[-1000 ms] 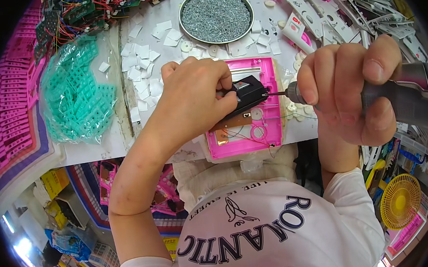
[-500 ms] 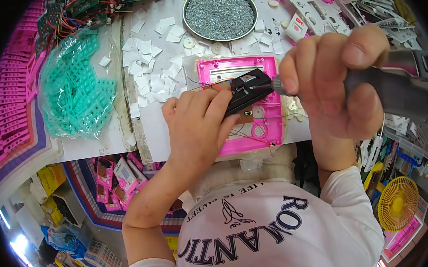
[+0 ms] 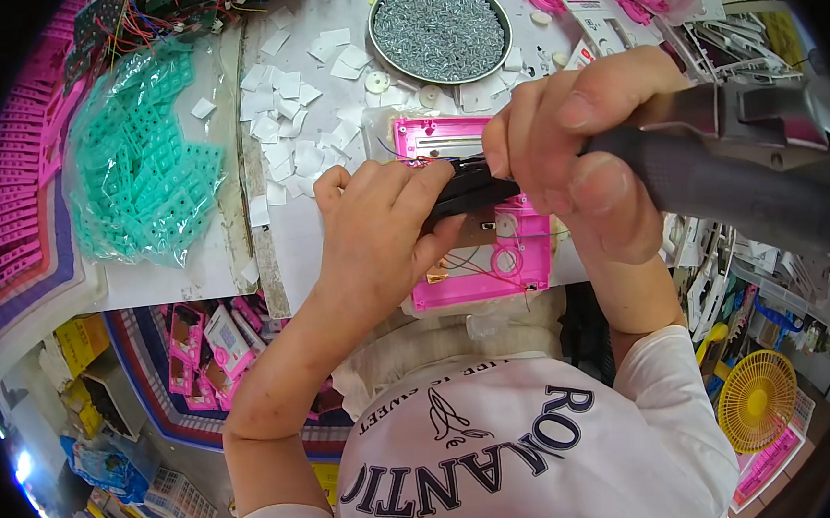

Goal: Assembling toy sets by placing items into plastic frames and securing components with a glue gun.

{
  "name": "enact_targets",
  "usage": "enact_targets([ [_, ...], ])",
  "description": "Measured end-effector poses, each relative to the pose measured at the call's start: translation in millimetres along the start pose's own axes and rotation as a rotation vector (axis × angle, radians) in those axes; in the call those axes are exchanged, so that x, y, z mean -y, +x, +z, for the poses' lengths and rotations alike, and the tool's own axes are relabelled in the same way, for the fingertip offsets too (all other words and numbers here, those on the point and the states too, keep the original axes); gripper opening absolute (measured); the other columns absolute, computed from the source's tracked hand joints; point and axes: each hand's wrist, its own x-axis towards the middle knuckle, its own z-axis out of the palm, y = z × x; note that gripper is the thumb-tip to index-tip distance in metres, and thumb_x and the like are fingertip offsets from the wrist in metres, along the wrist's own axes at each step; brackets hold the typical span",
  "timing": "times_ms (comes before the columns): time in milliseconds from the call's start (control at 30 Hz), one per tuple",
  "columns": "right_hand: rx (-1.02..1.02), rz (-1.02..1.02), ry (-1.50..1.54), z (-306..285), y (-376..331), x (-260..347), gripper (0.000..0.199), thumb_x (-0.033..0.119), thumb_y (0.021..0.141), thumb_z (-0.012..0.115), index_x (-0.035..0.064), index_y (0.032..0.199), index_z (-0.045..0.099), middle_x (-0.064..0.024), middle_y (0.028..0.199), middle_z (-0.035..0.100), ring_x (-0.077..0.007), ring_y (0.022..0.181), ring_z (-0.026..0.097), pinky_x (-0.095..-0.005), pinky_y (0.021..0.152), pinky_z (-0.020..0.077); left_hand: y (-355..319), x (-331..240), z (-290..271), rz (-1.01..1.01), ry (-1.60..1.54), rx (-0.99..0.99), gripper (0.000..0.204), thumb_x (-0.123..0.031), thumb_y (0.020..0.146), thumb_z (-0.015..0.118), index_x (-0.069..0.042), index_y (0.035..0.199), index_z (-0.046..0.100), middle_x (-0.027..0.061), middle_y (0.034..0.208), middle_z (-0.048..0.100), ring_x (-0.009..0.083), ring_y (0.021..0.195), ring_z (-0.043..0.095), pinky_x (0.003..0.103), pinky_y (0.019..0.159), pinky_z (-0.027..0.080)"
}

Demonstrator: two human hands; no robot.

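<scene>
Black plastic part (image 3: 473, 193), one: held over the pink case (image 3: 480, 294), partly hidden by the hands. Left hand (image 3: 371, 216): thumb and fingers pinching the part's near end; we would keep that pinch firm, fingertips clear of the driver's nose. Right hand (image 3: 588, 141): fingers curled round a grey power driver (image 3: 735, 161), its tip hidden from us; we judge straight, steady pressure best. Coloured wires (image 3: 416, 162), beside the part: best kept untrapped. Screws (image 3: 437, 28), in a round dish (image 3: 458, 83) beyond the case.
</scene>
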Motion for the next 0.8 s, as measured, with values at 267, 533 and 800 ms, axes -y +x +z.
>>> enact_targets([
  [267,0.174,-0.013,-0.160,-4,5,-6,0.031,0.023,0.096,0.074,0.0099,0.105,0.048,-0.0015,0.067,0.052,-0.0123,0.056,0.049,-0.0341,0.062,0.0497,-3,4,4,0.024,-0.005,-0.033,0.041,-0.026,0.078,0.081,-0.016,0.114,0.065,-0.0015,0.086,0.059,0.0200,0.084,0.056,0.043,0.082,0.029],
  [533,0.197,-0.161,-0.018,9,9,-15,0.032,0.021,0.091,0.077,0.0069,0.106,0.052,-0.0048,0.066,0.056,-0.0150,0.056,0.053,-0.0358,0.061,0.0525,-2,4,4,0.040,-0.031,-0.040,0.042,-0.026,0.077,0.081,-0.017,0.115,0.066,-0.0016,0.094,0.059,0.0196,0.090,0.056,0.044,0.083,0.029],
  [800,0.230,0.183,-0.505,-24,-11,-4,0.077,0.018,0.074,0.087,0.0030,0.141,0.053,-0.0120,0.112,0.066,-0.0266,0.106,0.062,-0.0396,0.093,0.0513,4,11,0,0.052,-0.059,-0.063,0.046,-0.030,0.075,0.083,-0.014,0.115,0.066,0.0005,0.108,0.062,0.0228,0.104,0.057,0.046,0.092,0.030],
])
